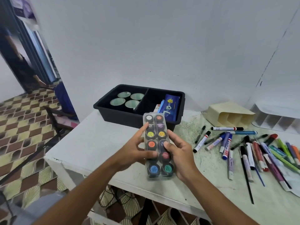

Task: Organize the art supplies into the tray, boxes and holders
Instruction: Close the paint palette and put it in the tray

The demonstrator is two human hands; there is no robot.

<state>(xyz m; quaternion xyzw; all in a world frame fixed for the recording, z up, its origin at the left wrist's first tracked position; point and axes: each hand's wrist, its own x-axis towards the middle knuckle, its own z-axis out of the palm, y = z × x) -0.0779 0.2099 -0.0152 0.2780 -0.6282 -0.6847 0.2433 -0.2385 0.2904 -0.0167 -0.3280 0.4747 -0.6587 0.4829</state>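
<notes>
While I hold paint set (158,146) above white table (90,140), my left hand (138,149) grips its left edge, fingers curled, index along top. My right hand (178,153) grips right edge, thumb on lid. Set hangs just before black tray (116,109). Four cups (127,99) sit in tray left compartment. Markers (243,148) lie scattered at right, near cream holder (230,114).

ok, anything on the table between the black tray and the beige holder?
Head view: nothing. Bare speckled tabletop separates the black tray from the beige holder; the markers lie nearer the camera.
</notes>
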